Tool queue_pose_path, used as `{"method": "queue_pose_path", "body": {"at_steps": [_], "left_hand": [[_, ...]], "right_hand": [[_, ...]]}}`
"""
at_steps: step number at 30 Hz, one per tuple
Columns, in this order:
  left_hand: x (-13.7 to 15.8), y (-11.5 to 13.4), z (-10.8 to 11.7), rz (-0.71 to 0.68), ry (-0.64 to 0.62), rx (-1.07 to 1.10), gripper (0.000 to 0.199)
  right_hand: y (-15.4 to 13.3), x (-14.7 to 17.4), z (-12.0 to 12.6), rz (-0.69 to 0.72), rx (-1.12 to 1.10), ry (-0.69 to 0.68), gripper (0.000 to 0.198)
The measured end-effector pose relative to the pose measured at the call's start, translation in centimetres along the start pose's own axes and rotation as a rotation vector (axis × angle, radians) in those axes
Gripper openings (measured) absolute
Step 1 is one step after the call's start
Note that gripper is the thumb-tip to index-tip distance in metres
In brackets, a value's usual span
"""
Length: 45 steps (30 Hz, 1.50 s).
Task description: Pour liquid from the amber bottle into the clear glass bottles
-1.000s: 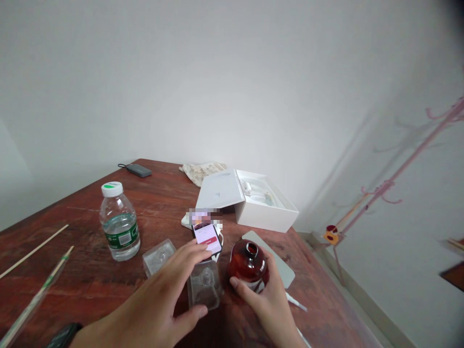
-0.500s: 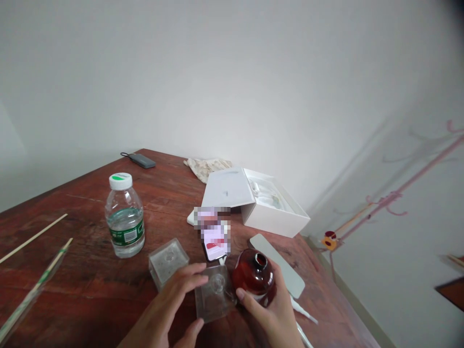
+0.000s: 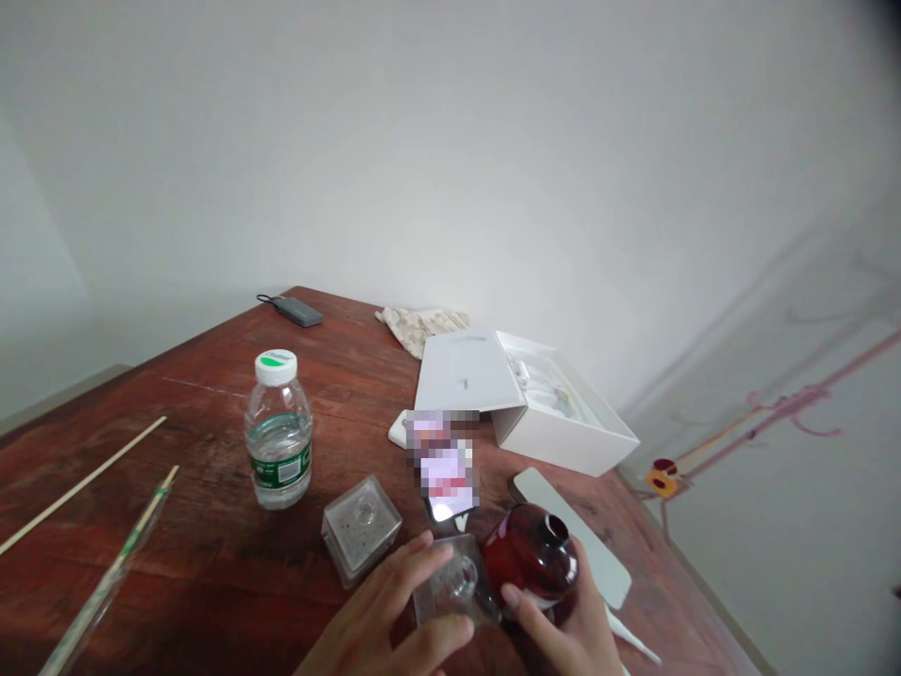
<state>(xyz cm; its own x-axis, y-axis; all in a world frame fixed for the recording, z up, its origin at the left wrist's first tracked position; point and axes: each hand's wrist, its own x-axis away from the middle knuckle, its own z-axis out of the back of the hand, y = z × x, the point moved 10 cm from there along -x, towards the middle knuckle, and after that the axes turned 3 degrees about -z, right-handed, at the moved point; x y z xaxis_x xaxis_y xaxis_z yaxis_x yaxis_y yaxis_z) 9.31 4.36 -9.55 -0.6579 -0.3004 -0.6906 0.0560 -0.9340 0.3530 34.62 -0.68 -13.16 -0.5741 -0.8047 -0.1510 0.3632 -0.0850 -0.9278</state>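
My right hand (image 3: 563, 624) is wrapped round a dark amber glass bottle (image 3: 525, 554) with an uncapped neck, tilted towards the right. Beside it on the table lies a clear plastic box (image 3: 461, 577) with a round raised knob on top. My left hand (image 3: 401, 610) reaches over the left side of that box, fingers and thumb spread apart; whether the fingertips press on it is hard to tell. A similar clear box (image 3: 362, 526), with specks inside, stands to the left of it.
On the brown wooden table (image 3: 211, 563) stand a water bottle (image 3: 280, 432) and an open white carton (image 3: 570, 432). A lit phone (image 3: 450, 483), a pale flat case (image 3: 577, 535), wooden sticks (image 3: 91, 479), a grey power bank (image 3: 296, 311) and a cloth (image 3: 422, 324) lie about.
The view has shifted, so things sit further right. My left hand has come further over the nearer clear box. The amber bottle now leans more to the right in my right hand.
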Motion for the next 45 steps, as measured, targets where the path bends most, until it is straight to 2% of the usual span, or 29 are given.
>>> {"method": "queue_pose_path", "body": {"at_steps": [2, 4, 6, 9, 12, 16, 18, 20, 25, 28, 32, 34, 36, 40, 45], "left_hand": [[-0.5, 0.4, 0.6, -0.021, -0.011, 0.024, 0.076], [-1.1, 1.4, 1.8, -0.078, 0.033, 0.059, 0.081], [-1.5, 1.5, 1.6, -0.042, -0.043, 0.088, 0.087], [-1.2, 2.0, 1.5, -0.039, -0.066, 0.134, 0.093], [-0.1, 1.9, 0.6, 0.002, -0.120, 0.150, 0.102], [1.7, 0.9, -1.7, 0.122, -0.276, 0.141, 0.111], [2.2, 0.6, -2.4, 0.153, -0.310, 0.145, 0.112], [2.5, 0.4, -2.8, 0.168, -0.311, 0.144, 0.108], [3.1, 0.3, -3.5, 0.198, -0.291, 0.130, 0.081], [2.9, 0.3, -3.4, 0.200, -0.199, 0.142, 0.087], [1.7, 1.1, -2.1, 0.098, -0.088, 0.121, 0.087], [1.1, 1.6, -1.2, 0.070, -0.083, 0.101, 0.083], [0.6, 1.4, -0.9, 0.120, -0.143, 0.086, 0.076], [-0.1, 1.4, 0.2, 0.144, -0.127, 0.082, 0.067], [-0.1, 1.3, -0.3, 0.163, -0.158, 0.106, 0.061]], "right_hand": [[-0.9, 0.3, -0.2, -0.003, 0.023, 0.018, 0.073], [-1.9, 0.5, -0.5, 0.017, 0.065, 0.023, 0.072], [-2.6, 0.3, -0.7, 0.030, 0.104, 0.016, 0.073], [-3.1, -0.3, -0.6, 0.051, 0.132, -0.010, 0.076], [-3.3, -1.1, -0.5, 0.082, 0.146, -0.078, 0.079], [-3.6, -1.7, 0.3, 0.098, 0.157, -0.079, 0.083], [-3.7, -1.7, 0.5, 0.107, 0.165, -0.079, 0.085], [-3.6, -1.7, 0.6, 0.111, 0.183, -0.090, 0.086], [-3.1, -1.5, 0.6, 0.127, 0.230, -0.127, 0.086], [-3.2, -1.4, 0.4, 0.139, 0.256, -0.153, 0.087], [-3.7, -1.2, 0.1, 0.159, 0.200, -0.182, 0.086], [-3.9, -1.2, 0.1, 0.152, 0.155, -0.189, 0.086], [-4.0, -1.2, 0.1, 0.135, 0.131, -0.190, 0.086], [-3.9, -1.1, 0.0, 0.120, 0.137, -0.209, 0.084], [-3.5, -1.0, -0.3, 0.113, 0.190, -0.241, 0.084]]}}
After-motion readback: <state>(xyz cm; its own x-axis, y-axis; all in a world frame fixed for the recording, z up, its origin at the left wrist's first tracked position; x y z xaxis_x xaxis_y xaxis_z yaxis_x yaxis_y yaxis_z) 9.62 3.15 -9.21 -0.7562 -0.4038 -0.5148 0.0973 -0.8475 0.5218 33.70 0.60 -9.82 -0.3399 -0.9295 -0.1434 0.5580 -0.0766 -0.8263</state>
